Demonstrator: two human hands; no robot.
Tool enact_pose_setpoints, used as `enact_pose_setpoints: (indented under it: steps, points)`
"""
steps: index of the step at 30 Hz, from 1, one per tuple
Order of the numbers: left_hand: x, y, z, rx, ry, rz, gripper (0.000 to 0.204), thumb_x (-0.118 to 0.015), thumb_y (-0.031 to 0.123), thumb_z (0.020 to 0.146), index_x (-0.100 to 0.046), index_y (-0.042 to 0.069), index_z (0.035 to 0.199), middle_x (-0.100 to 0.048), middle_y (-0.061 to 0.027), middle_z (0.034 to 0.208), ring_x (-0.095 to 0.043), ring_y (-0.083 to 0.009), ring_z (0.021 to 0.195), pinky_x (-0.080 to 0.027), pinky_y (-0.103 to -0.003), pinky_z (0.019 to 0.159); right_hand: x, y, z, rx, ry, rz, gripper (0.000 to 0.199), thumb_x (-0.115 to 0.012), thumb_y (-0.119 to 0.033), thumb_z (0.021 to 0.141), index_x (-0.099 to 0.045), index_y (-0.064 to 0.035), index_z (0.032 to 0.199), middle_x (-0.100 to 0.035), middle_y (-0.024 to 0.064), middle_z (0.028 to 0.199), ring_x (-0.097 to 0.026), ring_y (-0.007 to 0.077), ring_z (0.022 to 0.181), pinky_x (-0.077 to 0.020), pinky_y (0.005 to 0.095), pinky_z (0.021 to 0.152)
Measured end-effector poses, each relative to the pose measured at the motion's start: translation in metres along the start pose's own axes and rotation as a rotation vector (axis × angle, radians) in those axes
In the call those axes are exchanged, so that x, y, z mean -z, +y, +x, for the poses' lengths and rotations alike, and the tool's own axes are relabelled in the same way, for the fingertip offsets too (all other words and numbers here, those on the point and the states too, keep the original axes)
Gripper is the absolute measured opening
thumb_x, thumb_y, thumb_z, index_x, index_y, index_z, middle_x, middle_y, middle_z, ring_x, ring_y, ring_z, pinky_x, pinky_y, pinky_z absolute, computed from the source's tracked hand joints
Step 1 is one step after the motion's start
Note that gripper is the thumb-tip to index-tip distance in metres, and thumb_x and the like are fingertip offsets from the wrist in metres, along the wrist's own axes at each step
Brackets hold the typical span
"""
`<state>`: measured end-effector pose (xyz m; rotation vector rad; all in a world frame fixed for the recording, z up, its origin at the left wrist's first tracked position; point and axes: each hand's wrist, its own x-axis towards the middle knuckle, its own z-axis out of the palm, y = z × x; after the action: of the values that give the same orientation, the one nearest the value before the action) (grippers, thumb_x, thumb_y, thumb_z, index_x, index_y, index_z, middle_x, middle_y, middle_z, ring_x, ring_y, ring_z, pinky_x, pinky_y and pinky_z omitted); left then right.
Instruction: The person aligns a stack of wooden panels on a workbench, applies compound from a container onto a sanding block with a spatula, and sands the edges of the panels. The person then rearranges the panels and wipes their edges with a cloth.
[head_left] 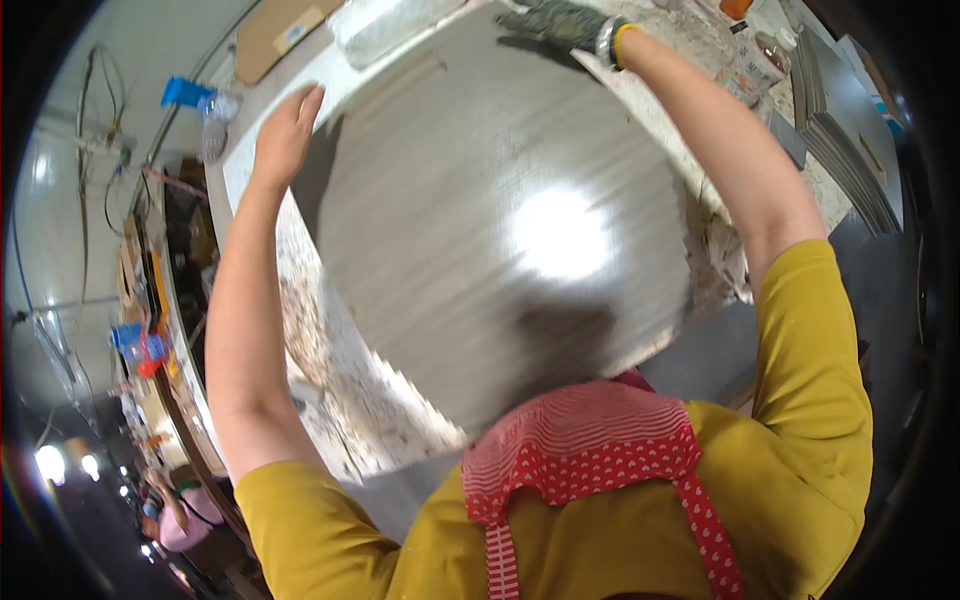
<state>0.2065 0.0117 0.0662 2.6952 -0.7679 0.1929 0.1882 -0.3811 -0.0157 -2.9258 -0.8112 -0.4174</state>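
Note:
A large glossy grey sheet (450, 200) with a wavy, uneven edge covers most of the worktable in front of me. My left hand (288, 138), bare, is beside its left edge; the fingers are stretched and close together, and I see nothing held in them. At the far edge, my right hand (562, 24) wears a dark patterned glove, its fingers reaching left over the sheet. A dark shadow lies beneath that hand, so firm contact cannot be made out. A silvery band with a yellow one (612, 42) circles the right wrist.
Stained white table surface (330, 350) shows along the sheet's left side. A plastic bottle (765, 62) and a stack of grey boards (850, 140) are at the right. Brown cardboard (280, 38) and a clear plastic bag (390, 25) lie at the far left. Another person (185, 515) is in the lower left background.

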Motion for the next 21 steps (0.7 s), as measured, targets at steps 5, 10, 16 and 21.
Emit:
enact_pose_setpoints:
  steps: [5,10,16,21]
  points:
    - [-0.031,-0.046,0.042,0.504,-0.650,-0.221,0.092,-0.027,0.075,0.083,-0.055,-0.002,0.123,-0.052,-0.0237,0.127,-0.046,-0.0307,0.121,-0.029,-0.036,0.105,0.015,-0.035,0.004,-0.602,-0.125,0.711,0.074,-0.047,-0.056,0.088,-0.039,-0.0007,0.136,-0.031,0.0214,0.144,-0.036,0.0310,0.130,-0.0287,0.0330,0.107]
    - [-0.038,-0.016,0.054,0.602,-0.969,-0.537,0.090,-0.036,0.071,0.084,-0.031,0.001,0.141,-0.031,-0.0179,0.145,-0.036,-0.0254,0.130,-0.029,-0.034,0.107,0.008,-0.019,-0.026,-0.490,-0.158,1.139,0.072,-0.048,-0.056,0.087,-0.040,-0.0038,0.136,-0.032,0.0185,0.145,-0.034,0.0274,0.132,-0.0263,0.0317,0.109]
    - [-0.041,0.025,-0.014,0.639,-1.031,-0.822,0.082,-0.037,0.064,0.089,-0.026,0.004,0.144,-0.031,-0.0119,0.146,-0.034,-0.0205,0.131,-0.031,-0.033,0.106,0.019,-0.050,-0.069,-0.460,-0.150,1.053,0.049,-0.050,-0.044,0.090,-0.054,-0.0142,0.128,-0.028,0.0155,0.148,-0.033,0.0262,0.133,-0.0255,0.0320,0.110]
    - [-0.044,0.041,-0.051,0.657,-1.077,-0.790,0.083,-0.036,0.065,0.089,-0.032,-0.001,0.140,-0.035,-0.0149,0.143,-0.036,-0.0219,0.129,-0.030,-0.031,0.106,0.027,-0.080,-0.127,-0.452,-0.161,0.984,0.040,-0.047,-0.021,0.092,-0.050,-0.0206,0.132,-0.026,0.0170,0.148,-0.033,0.0294,0.133,-0.0293,0.0346,0.109]
